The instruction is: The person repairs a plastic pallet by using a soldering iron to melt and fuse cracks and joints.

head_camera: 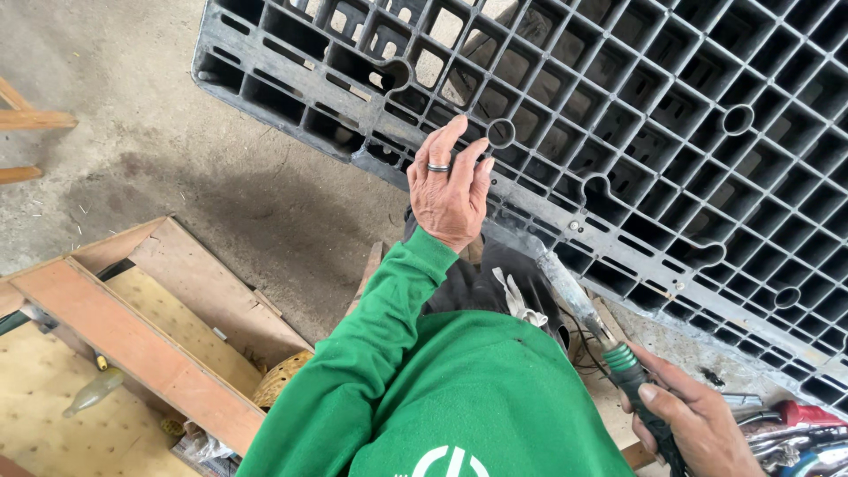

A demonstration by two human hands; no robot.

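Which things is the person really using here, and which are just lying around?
In use:
- black plastic pallet, pressed by the left hand
- soldering iron, held in the right hand

Lying about:
- wooden frame
- plastic bottle
- red-handled tools
- woven basket

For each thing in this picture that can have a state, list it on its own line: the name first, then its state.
left hand: fingers spread, resting on the pallet's edge
right hand: closed around the soldering iron's handle
soldering iron: held, its tip at the pallet's edge
black plastic pallet: tilted, grid side showing
plastic bottle: lying on its side on the board
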